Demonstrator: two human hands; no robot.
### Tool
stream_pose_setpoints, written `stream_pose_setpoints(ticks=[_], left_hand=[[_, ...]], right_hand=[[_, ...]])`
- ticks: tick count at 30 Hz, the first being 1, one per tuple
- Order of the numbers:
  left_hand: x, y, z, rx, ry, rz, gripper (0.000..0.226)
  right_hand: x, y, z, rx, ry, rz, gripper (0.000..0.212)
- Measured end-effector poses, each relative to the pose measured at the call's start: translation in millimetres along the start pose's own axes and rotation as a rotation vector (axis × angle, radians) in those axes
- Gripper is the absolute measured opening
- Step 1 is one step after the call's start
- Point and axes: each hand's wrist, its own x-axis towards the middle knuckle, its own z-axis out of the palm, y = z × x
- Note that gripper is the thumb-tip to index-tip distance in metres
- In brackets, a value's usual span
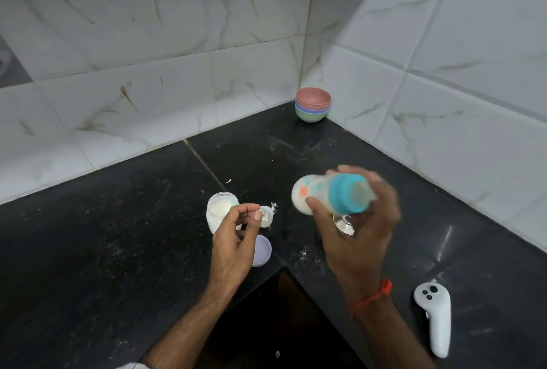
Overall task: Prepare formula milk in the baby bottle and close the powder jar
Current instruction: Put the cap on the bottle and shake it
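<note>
My right hand (359, 232) grips a baby bottle (313, 194) with a teal collar, held on its side above the counter and blurred by motion; milky liquid shows inside. My left hand (236, 238) hovers in front of the open powder jar (219, 210), fingers loosely curled and holding nothing I can see. The jar is a small clear one with white powder in it. Its lilac lid (262, 250) lies flat on the counter, partly under my left hand. A small white scoop (266, 216) rests right of the jar.
A steel cup (344, 223) stands under my right hand. Stacked coloured bowls (313, 103) sit in the tiled corner. A white controller (435, 315) lies at the right. Spilled powder (305, 256) dots the black counter (103, 235), which has a notch at its front edge.
</note>
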Motion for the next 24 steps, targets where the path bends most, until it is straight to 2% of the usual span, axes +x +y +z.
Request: stream_pose_setpoints(ticks=[2, 3, 4, 7, 8, 9, 10, 12, 13, 17, 19, 21, 22, 24], left_hand=[[0.0, 0.7, 0.9, 0.007, -0.011, 0.013, 0.011], [-0.6, 1.2, 0.7, 0.010, -0.017, 0.021, 0.011], [-0.9, 2.3, 0.2, 0.009, -0.020, 0.032, 0.011], [1.3, 3.0, -1.5, 0.009, -0.011, 0.026, 0.011], [1.8, 2.1, -1.5, 0.013, -0.007, 0.022, 0.011], [1.4, 2.0, -0.9, 0.012, -0.009, 0.023, 0.011], [1.1, 2.4, -0.2, 0.011, -0.013, 0.024, 0.011], [1.4, 2.9, 1.2, 0.015, -0.029, 0.033, 0.011], [0.8, 2.9, 1.3, 0.017, -0.038, 0.037, 0.011], [2.1, 0.7, 1.6, 0.010, -0.026, 0.021, 0.011], [1.4, 0.1, 2.2, 0.009, -0.029, 0.018, 0.011], [1.1, 0.8, 3.0, 0.013, -0.046, 0.032, 0.011], [0.6, 1.5, 2.9, 0.017, -0.053, 0.038, 0.012], [0.9, 1.8, 2.3, 0.019, -0.050, 0.038, 0.012]], right_hand=[[-4.3, 7.6, 2.2, -0.130, -0.270, 0.149, 0.082], [-6.3, 6.2, 0.9, -0.160, -0.305, 0.173, 0.084], [-5.3, 2.0, -0.5, -0.139, -0.254, 0.158, 0.085], [2.0, -16.0, -4.9, 0.082, 0.047, 0.047, 0.090], [3.8, -14.5, -4.1, 0.101, 0.084, 0.007, 0.089], [3.1, -8.9, -2.0, 0.066, 0.074, 0.003, 0.088], [3.0, -4.2, 0.2, 0.017, -0.012, 0.056, 0.088], [1.1, 2.1, -0.1, -0.075, -0.260, 0.197, 0.087], [-0.4, 0.8, -1.5, -0.068, -0.269, 0.232, 0.085], [6.2, -19.4, -3.7, 0.128, 0.069, 0.063, 0.088], [-0.2, -8.1, 3.6, 0.048, 0.042, 0.049, 0.087], [-7.5, 0.9, 8.6, -0.007, -0.142, 0.232, 0.085], [-10.6, 1.6, 8.5, 0.018, -0.159, 0.286, 0.085], [-7.3, -9.8, 6.0, 0.123, -0.045, 0.237, 0.089]])
